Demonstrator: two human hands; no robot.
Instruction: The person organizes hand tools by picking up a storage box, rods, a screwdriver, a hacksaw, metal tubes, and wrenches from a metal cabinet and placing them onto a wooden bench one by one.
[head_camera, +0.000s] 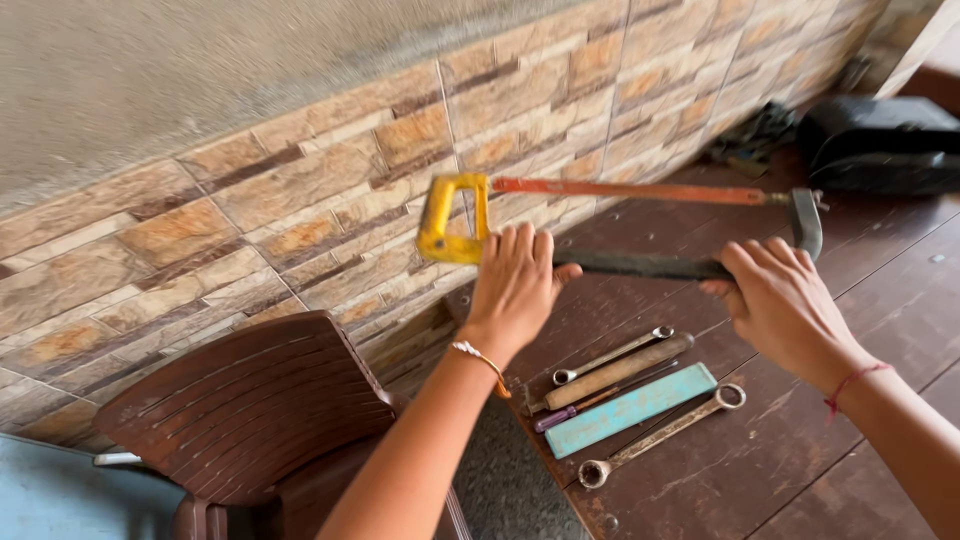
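A hacksaw (640, 190) with a yellow handle, a red top bar and a dark lower part is held above a dark brown wooden table (880, 330). My left hand (515, 285) grips the saw just below the yellow handle (452, 215). Over at the other end, my right hand (785, 305) holds the dark lower part (640, 265) near the grey front bracket (806, 222). Both wrists wear thin bracelets.
On the table below my hands lie two ring spanners (612, 355) (665, 432), a wooden-handled tool (620, 372), a purple-handled screwdriver (560, 415) and a flat teal bar (630, 410). A brown plastic chair (250, 410) stands at the left. A stone-tile wall (330, 190) is behind; a black bag (880, 145) sits far right.
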